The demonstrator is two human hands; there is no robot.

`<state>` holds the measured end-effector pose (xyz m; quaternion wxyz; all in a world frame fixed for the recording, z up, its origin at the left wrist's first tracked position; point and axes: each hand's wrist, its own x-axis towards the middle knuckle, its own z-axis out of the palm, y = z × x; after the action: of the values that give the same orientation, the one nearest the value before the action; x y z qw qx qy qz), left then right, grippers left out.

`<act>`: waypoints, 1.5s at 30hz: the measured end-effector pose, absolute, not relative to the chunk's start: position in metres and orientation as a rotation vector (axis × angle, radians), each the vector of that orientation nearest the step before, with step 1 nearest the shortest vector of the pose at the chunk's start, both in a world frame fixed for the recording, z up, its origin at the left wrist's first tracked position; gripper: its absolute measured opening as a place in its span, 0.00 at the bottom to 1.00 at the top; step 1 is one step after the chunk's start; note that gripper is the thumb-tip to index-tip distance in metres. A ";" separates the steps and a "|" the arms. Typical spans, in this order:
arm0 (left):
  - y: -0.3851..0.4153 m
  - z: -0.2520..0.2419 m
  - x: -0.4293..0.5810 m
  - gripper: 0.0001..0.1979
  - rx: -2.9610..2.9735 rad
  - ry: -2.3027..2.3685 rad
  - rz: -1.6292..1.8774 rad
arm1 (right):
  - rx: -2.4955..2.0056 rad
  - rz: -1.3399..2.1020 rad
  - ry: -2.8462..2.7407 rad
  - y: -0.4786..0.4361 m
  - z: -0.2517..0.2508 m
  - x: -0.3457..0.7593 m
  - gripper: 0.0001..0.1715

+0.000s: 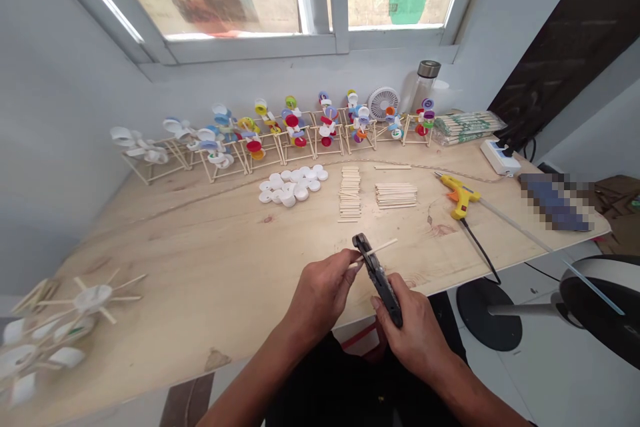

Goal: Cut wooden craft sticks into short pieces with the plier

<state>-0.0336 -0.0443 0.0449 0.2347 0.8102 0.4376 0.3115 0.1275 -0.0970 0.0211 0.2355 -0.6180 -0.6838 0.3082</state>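
Observation:
My left hand (319,288) pinches one end of a thin wooden stick (387,245). The stick crosses the jaws of black cutting pliers (384,287), and its other end sticks out to the right. Around the pliers' handles my right hand (416,325) is closed. Just beyond lies a stack of short wooden sticks (350,192). To its right are a bundle of longer sticks (396,196) and a single stick (393,167). White bottle caps (293,185) are grouped left of the stacks.
A yellow glue gun (461,196) rests at the right, near a power strip (500,157) and bagged sticks (467,127). Several stick frames with colourful cap wheels (300,128) line the back, by a small fan (383,104) and a bottle (424,88). A spoked wheel (93,297) lies left.

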 end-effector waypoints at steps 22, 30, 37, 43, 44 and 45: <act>-0.028 0.065 -0.045 0.16 1.660 0.959 0.635 | -1.622 0.886 -1.915 -0.092 0.030 0.130 0.09; -0.021 0.056 -0.044 0.16 1.626 0.992 0.615 | -1.702 0.789 -1.905 -0.085 0.015 0.125 0.06; -0.018 0.047 -0.044 0.16 1.576 1.103 0.667 | -1.665 0.982 -1.821 -0.080 0.023 0.128 0.07; -0.021 0.032 -0.051 0.16 1.493 1.173 0.791 | -1.544 1.280 -1.663 -0.076 0.024 0.133 0.06; -0.021 0.029 -0.052 0.15 1.537 1.200 0.783 | -1.533 1.309 -1.621 -0.076 0.022 0.135 0.07; -0.021 0.027 -0.052 0.14 1.596 1.230 0.767 | -1.524 1.335 -1.584 -0.077 0.020 0.136 0.08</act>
<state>-0.0520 -0.0209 0.0274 0.4731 0.6521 0.5026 0.3135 0.1358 -0.0768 0.0197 0.2814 -0.5687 -0.5910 0.4982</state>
